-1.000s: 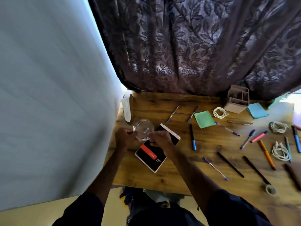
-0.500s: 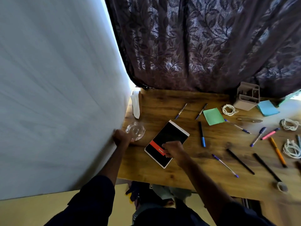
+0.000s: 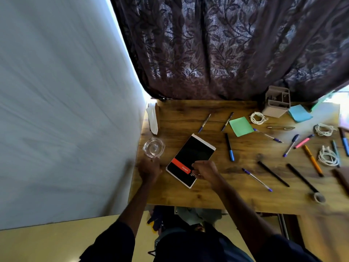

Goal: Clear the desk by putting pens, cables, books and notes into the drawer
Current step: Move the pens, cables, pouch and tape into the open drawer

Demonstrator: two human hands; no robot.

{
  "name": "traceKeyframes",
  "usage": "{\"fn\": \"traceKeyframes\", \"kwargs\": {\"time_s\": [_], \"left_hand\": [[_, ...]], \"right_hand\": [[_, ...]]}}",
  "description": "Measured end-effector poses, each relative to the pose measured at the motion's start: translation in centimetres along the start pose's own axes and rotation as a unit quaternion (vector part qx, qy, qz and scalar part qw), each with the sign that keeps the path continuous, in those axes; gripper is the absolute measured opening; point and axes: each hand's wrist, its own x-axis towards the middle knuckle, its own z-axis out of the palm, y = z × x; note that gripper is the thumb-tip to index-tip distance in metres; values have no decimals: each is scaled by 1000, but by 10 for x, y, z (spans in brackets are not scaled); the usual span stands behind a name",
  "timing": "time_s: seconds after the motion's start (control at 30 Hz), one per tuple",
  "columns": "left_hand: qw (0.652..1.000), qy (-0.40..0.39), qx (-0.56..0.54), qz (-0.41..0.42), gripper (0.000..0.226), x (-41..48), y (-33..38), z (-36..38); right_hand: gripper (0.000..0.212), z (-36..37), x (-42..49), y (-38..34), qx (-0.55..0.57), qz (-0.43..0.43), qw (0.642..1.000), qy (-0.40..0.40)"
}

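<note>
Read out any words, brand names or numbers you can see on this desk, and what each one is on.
Red band on the notepad: one short white word, too blurred to read.
Notepad cover by the right hand: tiny white print, too small to read.
Nothing else on the desk is readable.

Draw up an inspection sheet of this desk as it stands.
Surface: wooden desk, with items scattered over it.
Job's things: black notebook near the left end; green notes; blue notes; pens strewn over the right half, among them an orange pen.
Clutter: glass dish, pen holder, tape roll.
Hands: right hand grips the notebook's near corner; left hand is at the desk's edge beside the glass dish, grip unclear.
Cables: three white coils, lying apart.
Surroundings: wall on the left, patterned curtain behind; drawer not seen.
</note>
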Motion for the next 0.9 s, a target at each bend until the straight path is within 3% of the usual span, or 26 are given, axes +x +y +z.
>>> {"fn": "traceKeyframes", "kwargs": {"time_s": [0.07,0.2,0.33,0.43,0.67,0.9], "left_hand": [[995,-38,28,83,37,-22,-5,12],[973,-86,66,203,48,-67,9,33],[936,-145,64,315,37,-102,44,44],[916,-182,71,350,36,-115,57,62],[860,-269,108,419,29,-160,77,109],[831,-312,174,426,29,-204,84,158]], "right_hand": [[20,-11,-6,9,6,3,1000,20],[15,-41,-24,20,23,12,999,25],[13,-76,-43,39,118,8,989,85],[24,-100,-57,60,146,-3,983,109],[24,-146,-104,121,227,-8,958,174],[20,-188,-131,145,272,-8,941,201]]}}
